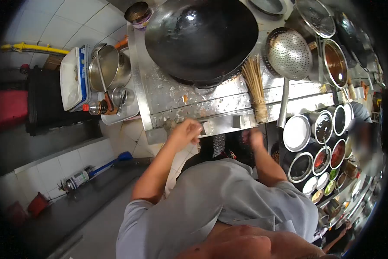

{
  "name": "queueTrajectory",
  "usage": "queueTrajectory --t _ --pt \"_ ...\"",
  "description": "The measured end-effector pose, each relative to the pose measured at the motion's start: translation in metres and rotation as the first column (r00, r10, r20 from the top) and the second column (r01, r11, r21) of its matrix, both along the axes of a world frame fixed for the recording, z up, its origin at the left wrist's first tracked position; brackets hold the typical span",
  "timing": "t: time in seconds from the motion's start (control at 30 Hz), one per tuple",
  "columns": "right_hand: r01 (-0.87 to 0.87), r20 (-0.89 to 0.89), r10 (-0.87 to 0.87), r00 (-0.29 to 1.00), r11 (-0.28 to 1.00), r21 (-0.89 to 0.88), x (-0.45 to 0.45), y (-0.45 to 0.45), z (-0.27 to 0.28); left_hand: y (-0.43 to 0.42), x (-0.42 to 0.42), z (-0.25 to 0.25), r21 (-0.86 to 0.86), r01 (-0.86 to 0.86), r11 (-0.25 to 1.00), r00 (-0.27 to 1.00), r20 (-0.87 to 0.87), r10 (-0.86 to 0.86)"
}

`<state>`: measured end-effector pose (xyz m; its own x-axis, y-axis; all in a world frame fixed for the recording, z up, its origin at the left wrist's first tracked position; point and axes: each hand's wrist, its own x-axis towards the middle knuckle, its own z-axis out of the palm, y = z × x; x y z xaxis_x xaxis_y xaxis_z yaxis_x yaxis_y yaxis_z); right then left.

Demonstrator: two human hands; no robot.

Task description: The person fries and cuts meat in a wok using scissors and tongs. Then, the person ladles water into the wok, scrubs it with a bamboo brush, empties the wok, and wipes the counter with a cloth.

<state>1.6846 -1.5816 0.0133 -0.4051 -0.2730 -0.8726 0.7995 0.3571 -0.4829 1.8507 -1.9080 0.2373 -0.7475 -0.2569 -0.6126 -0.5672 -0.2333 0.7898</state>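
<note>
My left hand (186, 132) is at the front edge of the steel stove (153, 116), its fingers curled, close beside a square knob (205, 128). What lies inside those fingers, if anything, is hidden, and I cannot tell whether they touch the knob. Below the front edge hangs my right hand (255, 139), smeared by motion with its fingers unclear. Just above it, a bamboo brush (255, 86) leans against the large black wok (198, 39). A second knob (237, 121) sits between the hands.
A perforated strainer (289, 54) rests right of the wok, its handle reaching past the front edge. Several seasoning pots, including a white-filled one (296, 132), stand at the right. On the left are a steel pot (109, 69) and a sauce bottle (95, 107).
</note>
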Motion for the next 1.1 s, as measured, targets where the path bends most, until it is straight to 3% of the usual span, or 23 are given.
queueTrajectory --t 0.03,0.07,0.13,0.2,0.27,0.37,0.43,0.53,0.6,0.67,0.77,1.0,1.03,1.1 --pt "0.441 -0.072 -0.446 0.892 0.895 -0.072 -0.012 -0.016 -0.012 0.002 0.026 -0.008 -0.08 -0.02 0.997 1.0 0.014 0.021" --pt "0.568 -0.104 -0.59 0.801 0.803 -0.18 -0.03 0.0 -0.077 0.003 0.052 -0.013 -0.097 -0.046 0.994 0.996 0.068 0.053" --pt "0.735 -0.033 -0.77 0.637 0.619 -0.276 -0.04 -0.006 -0.104 0.009 0.099 -0.009 -0.146 -0.08 0.986 0.976 0.189 0.107" --pt "0.777 0.026 -0.806 0.591 0.561 -0.287 -0.043 0.0 -0.125 0.012 0.133 -0.003 -0.186 -0.09 0.978 0.958 0.254 0.137" --pt "0.828 -0.1 -0.84 0.533 0.542 -0.143 -0.049 0.003 -0.123 0.015 0.162 0.0 -0.269 -0.081 0.96 0.916 0.36 0.179" --pt "0.789 -0.272 -0.747 0.606 0.609 0.086 -0.063 0.042 -0.184 0.014 0.199 -0.001 -0.344 -0.092 0.934 0.898 0.376 0.227" --pt "0.783 -0.311 -0.723 0.616 0.605 0.145 -0.071 0.055 -0.187 0.01 0.204 0.001 -0.406 -0.061 0.912 0.873 0.421 0.246" --pt "0.81 -0.286 -0.764 0.578 0.581 0.085 -0.073 0.062 -0.185 0.003 0.214 -0.012 -0.431 -0.077 0.899 0.891 0.376 0.256" --pt "0.821 -0.28 -0.781 0.559 0.569 0.05 -0.076 0.059 -0.184 -0.003 0.207 -0.012 -0.392 0.013 0.92 0.882 0.438 0.174" --pt "0.826 -0.271 -0.792 0.548 0.564 0.023 -0.077 0.052 -0.179 -0.006 0.199 -0.014 -0.491 0.149 0.858 0.899 0.429 0.089" --pt "0.824 -0.252 -0.797 0.548 0.566 0.003 -0.08 0.042 -0.176 -0.013 0.182 -0.01 -0.548 0.217 0.808 0.9 0.433 0.052" --pt "0.824 -0.252 -0.816 0.52 0.557 -0.104 -0.074 0.037 -0.171 -0.023 0.164 -0.038 -0.747 0.075 0.661 0.949 0.258 0.183" --pt "0.811 -0.312 -0.768 0.559 0.584 0.016 -0.072 0.038 -0.168 -0.024 0.159 -0.04 -0.744 0.084 0.663 0.95 0.26 0.171" --pt "0.822 -0.311 -0.776 0.549 0.569 0.031 -0.076 0.036 -0.167 -0.023 0.155 -0.045 -0.739 0.1 0.666 0.954 0.261 0.148"
